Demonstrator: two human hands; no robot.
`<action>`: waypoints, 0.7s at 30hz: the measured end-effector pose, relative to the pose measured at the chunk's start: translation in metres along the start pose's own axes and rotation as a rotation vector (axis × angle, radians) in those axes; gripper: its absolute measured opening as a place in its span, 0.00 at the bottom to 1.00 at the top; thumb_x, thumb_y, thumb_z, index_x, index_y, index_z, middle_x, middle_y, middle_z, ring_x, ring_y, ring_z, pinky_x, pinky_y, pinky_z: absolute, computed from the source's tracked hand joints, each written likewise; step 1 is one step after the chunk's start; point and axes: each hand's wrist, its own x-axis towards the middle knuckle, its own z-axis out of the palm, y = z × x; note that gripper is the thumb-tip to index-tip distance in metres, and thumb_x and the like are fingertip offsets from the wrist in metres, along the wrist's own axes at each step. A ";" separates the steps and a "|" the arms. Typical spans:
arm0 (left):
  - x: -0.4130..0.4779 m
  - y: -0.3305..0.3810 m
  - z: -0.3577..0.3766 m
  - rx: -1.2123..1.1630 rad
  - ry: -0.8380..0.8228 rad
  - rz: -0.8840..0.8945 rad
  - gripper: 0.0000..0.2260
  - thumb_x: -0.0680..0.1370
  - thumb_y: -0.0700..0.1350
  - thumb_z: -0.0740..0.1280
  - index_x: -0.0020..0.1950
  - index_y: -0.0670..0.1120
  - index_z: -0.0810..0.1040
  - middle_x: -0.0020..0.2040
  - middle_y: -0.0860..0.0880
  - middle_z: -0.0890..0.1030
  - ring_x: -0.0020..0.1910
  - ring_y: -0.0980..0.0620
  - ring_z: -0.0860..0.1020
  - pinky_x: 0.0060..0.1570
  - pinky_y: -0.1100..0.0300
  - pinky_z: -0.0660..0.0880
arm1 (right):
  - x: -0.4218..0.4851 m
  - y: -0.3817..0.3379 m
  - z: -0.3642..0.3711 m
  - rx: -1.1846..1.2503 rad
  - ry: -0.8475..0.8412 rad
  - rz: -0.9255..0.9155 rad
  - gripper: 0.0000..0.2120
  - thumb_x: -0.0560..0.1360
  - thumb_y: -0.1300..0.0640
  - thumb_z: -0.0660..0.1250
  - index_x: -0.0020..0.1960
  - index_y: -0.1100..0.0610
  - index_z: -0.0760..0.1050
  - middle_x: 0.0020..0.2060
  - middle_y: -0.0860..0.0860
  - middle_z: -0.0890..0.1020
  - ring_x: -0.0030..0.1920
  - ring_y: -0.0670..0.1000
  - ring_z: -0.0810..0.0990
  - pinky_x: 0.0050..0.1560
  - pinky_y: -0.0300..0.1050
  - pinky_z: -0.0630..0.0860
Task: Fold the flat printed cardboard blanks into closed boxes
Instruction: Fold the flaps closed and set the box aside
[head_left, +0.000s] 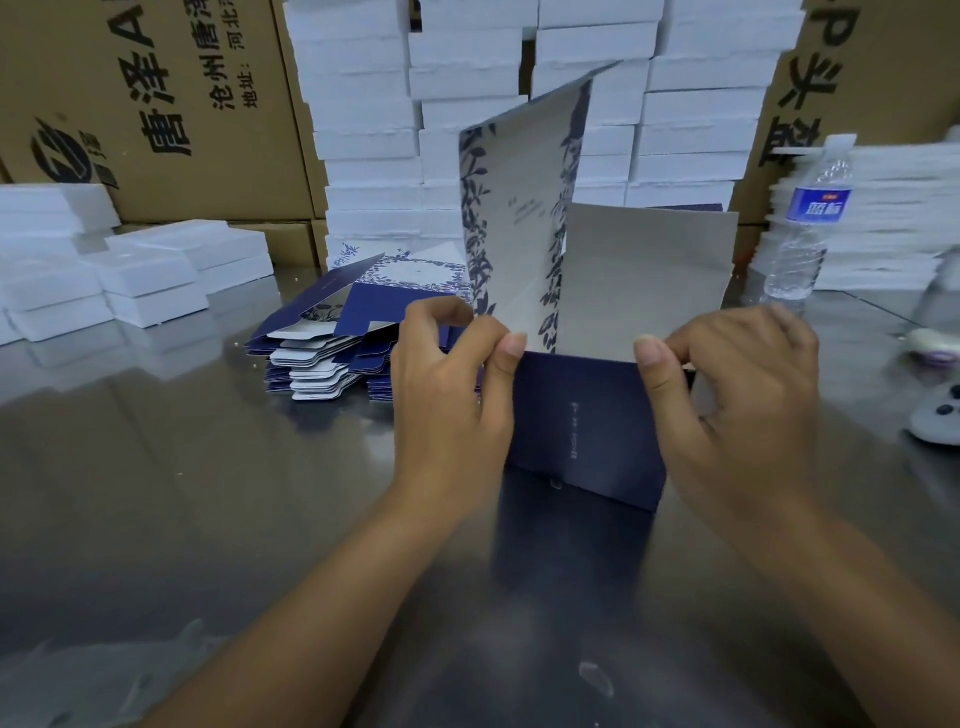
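Bare tabletop near-left; blank stack beyond, bottle far right, white box wall behind.

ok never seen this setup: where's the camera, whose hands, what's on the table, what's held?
No machine: a person works bare-handed, filmed by one wide-angle camera on their head, looking down. The left hand and right hand both pinch a dark blue printed cardboard blank, half folded, grey flaps standing up. It rests on a shiny metal table. Left of it lies a stack of flat blue blanks. Behind stand white boxes, brown cartons and a clear plastic water bottle.
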 end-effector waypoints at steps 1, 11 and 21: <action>0.001 0.000 -0.001 0.001 0.001 0.003 0.16 0.79 0.51 0.57 0.42 0.42 0.78 0.51 0.49 0.67 0.52 0.44 0.71 0.52 0.44 0.71 | 0.000 0.001 0.000 0.005 -0.015 0.012 0.16 0.78 0.55 0.60 0.33 0.60 0.71 0.31 0.50 0.74 0.41 0.50 0.71 0.60 0.53 0.62; 0.006 -0.002 -0.006 0.181 0.101 0.253 0.12 0.79 0.41 0.60 0.40 0.37 0.77 0.46 0.39 0.75 0.41 0.44 0.73 0.40 0.45 0.71 | 0.000 0.003 -0.004 0.031 -0.034 0.024 0.16 0.78 0.57 0.59 0.35 0.64 0.73 0.32 0.55 0.77 0.41 0.50 0.71 0.60 0.57 0.65; 0.008 0.002 -0.009 0.175 0.073 0.197 0.14 0.80 0.42 0.58 0.38 0.38 0.75 0.43 0.48 0.68 0.38 0.46 0.67 0.40 0.54 0.63 | 0.004 0.008 -0.003 0.000 0.023 -0.026 0.16 0.78 0.58 0.59 0.35 0.65 0.73 0.35 0.57 0.78 0.43 0.53 0.70 0.50 0.44 0.62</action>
